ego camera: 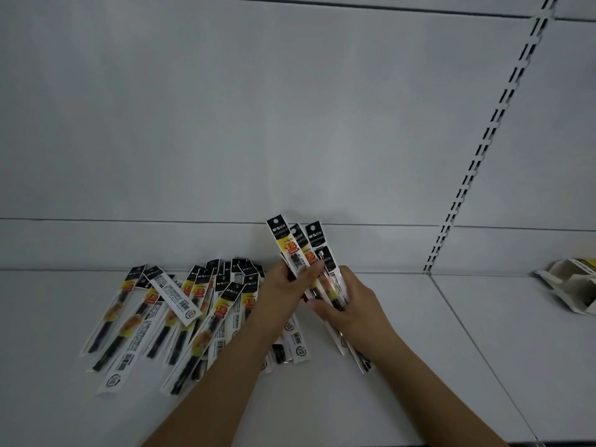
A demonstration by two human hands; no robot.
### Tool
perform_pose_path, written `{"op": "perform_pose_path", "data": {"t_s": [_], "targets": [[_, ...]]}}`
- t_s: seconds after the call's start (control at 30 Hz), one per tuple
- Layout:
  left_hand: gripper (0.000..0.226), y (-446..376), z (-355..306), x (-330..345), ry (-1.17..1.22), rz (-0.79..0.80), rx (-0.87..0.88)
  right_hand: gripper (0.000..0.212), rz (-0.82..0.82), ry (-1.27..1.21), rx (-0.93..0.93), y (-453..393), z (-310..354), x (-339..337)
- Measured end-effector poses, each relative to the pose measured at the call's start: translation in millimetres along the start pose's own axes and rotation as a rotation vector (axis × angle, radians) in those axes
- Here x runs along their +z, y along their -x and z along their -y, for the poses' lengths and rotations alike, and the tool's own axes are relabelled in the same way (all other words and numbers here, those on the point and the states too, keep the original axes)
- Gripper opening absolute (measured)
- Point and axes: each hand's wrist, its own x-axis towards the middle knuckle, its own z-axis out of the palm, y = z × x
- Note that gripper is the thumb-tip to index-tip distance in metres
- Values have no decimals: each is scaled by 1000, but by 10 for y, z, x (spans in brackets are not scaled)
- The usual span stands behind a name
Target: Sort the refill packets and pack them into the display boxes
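Several long refill packets (180,314) with black tops and yellow labels lie fanned out on the white shelf (403,366), left of centre. Both hands hold a small bunch of refill packets (298,246) upright, tops pointing up against the back wall. My left hand (283,295) grips the bunch from the left. My right hand (348,301) closes on its lower part from the right. More packets lie flat under the hands. An open display box (571,285) in white and yellow sits at the far right edge, partly cut off.
A grey back panel rises behind the shelf. A slotted upright rail (483,146) runs diagonally at the right. A seam (477,353) splits the shelf into two sections, with the box on the right section.
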Motion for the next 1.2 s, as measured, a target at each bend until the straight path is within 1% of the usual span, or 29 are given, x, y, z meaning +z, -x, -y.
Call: {"op": "perform_pose_path", "data": {"t_s": [0.03, 0.1, 0.2, 0.3, 0.37, 0.47, 0.53, 0.6, 0.63, 0.67, 0.73, 0.77, 0.87, 0.9, 0.97, 1.03, 1.07, 1.13, 1.17, 1.2], "targets": [[25, -12, 0, -3, 19, -23, -7, 28, -6, -12, -2, 6, -1, -8], [20, -18, 1, -9, 54, -37, -2, 17, -17, -30, -14, 24, -8, -29], [24, 21, 0, -14, 128, -68, 45, 18, -34, -121, 28, 40, -41, -56], [25, 30, -14, -61, 192, -159, 48, 18, -76, -130, 13, 32, -77, -83], [25, 31, -63, -108, 289, -223, 81, 15, -99, -163, 4, 34, -83, -90], [26, 45, -212, -149, 355, -222, 246, 11, -151, -167, -19, 39, -84, -98], [20, 59, -353, -154, 351, -190, 370, 12, -201, -174, -44, 34, -79, -102], [14, 71, -448, -132, 234, -132, 439, 14, -267, -180, -61, 37, -82, -101], [11, 82, -452, -92, 134, -89, 426, 15, -300, -175, -72, 45, -87, -100], [8, 102, -422, -31, 47, -47, 376, 16, -325, -165, -83, 53, -90, -97], [12, 135, -264, 87, -78, 23, 251, 19, -345, -153, -108, 75, -94, -93], [14, 130, -161, 133, -132, 55, 216, 19, -351, -160, -122, 81, -96, -89], [15, 59, 57, 179, -254, 126, 186, 19, -371, -155, -143, 86, -92, -96], [12, 33, 84, 176, -240, 122, 178, 20, -375, -142, -130, 82, -116, -105], [5, 10, 89, 151, -111, 71, 165, 20, -383, -117, -103, 78, -131, -120], [3, 30, 64, 123, 39, 15, 172, 21, -419, -35, -130, 86, -129, -136], [6, 46, 46, 112, 63, 0, 191, 20, -433, 20, -153, 93, -123, -144], [14, 59, 60, 109, -24, -8, 231, 12, -428, 62, -184, 101, -88, -159], [19, 73, 65, 120, -92, -4, 247, 12, -417, 55, -196, 101, -82, -164], [22, 84, 77, 132, -142, 8, 255, 16, -414, 41, -209, 100, -74, -168]]}}
